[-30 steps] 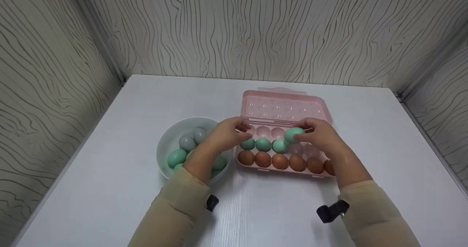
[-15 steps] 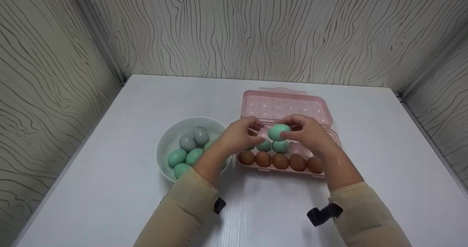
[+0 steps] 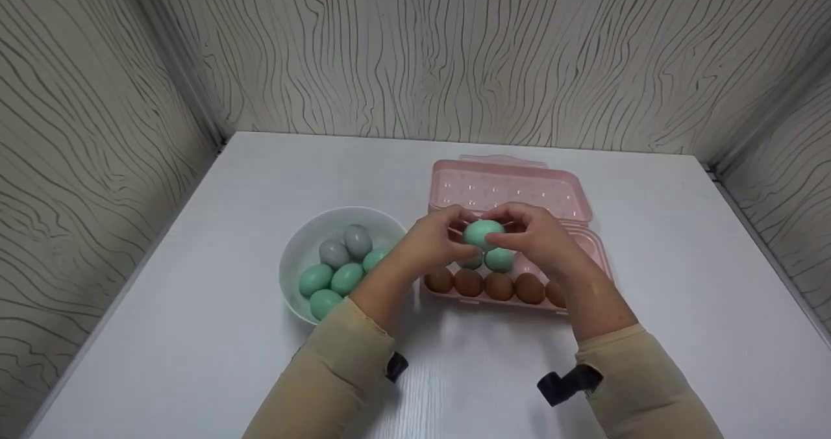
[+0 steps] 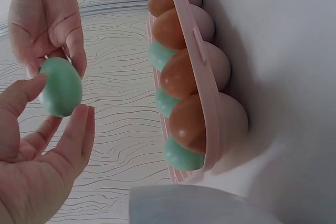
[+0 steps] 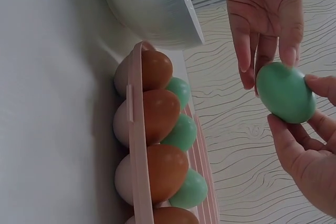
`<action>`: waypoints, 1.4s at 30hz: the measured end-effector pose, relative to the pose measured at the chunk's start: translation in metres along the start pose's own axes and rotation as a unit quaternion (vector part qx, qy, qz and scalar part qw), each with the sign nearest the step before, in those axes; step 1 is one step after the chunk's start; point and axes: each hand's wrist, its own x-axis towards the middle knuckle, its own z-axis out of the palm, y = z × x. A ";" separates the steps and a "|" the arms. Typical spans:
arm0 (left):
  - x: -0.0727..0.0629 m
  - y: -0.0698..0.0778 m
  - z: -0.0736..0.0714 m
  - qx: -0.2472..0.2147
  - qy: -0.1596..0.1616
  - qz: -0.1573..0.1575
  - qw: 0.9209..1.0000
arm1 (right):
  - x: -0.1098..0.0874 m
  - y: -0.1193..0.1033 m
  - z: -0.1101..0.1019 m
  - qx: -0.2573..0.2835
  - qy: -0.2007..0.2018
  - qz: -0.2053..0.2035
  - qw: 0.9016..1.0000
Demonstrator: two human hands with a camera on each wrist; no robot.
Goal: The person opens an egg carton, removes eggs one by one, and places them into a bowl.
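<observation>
A green egg [image 3: 483, 234] is held above the egg box by my right hand [image 3: 535, 238], its thumb and fingers pinching one end. My left hand [image 3: 441, 238] faces it from the other side, thumb and fingers spread, tips right at the egg's near end. In the right wrist view the left fingers [image 5: 291, 35] hang fairly straight beside the egg. Beneath the hands the pink egg box [image 3: 513, 302] lies with its lid [image 3: 513, 189] folded back. Brown eggs [image 3: 499, 286] fill its front row, with green eggs [image 3: 499, 260] behind them, partly hidden by my hands.
Left of the box stands a white bowl [image 3: 292, 244] with several green eggs [image 3: 315, 280] and two grey ones [image 3: 358, 241]. My left forearm passes over its right rim. White tabletop [image 3: 162, 309] surrounds both, and wood-patterned panels [image 3: 415, 56] rise behind and at the sides.
My right hand has carried the green egg leftward over the box. My left hand has moved right, away from the bowl, until its fingertips meet the egg, uncovering more eggs in the bowl.
</observation>
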 end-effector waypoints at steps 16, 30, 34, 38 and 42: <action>0.000 0.002 -0.007 0.023 0.001 0.009 1.000 | 0.001 -0.006 0.004 -0.007 -0.016 0.000 1.000; -0.004 0.002 -0.038 0.048 0.016 -0.004 0.999 | 0.000 0.002 -0.007 -0.010 0.011 0.018 1.000; -0.005 0.001 -0.046 0.058 0.019 -0.010 0.998 | 0.000 0.004 -0.010 -0.010 0.018 0.030 0.999; -0.005 -0.003 -0.055 0.071 0.025 -0.036 0.996 | 0.001 0.007 -0.014 -0.004 0.020 0.031 0.999; -0.004 -0.007 -0.066 0.082 0.039 -0.060 0.994 | 0.000 0.010 -0.018 -0.002 0.019 0.030 0.999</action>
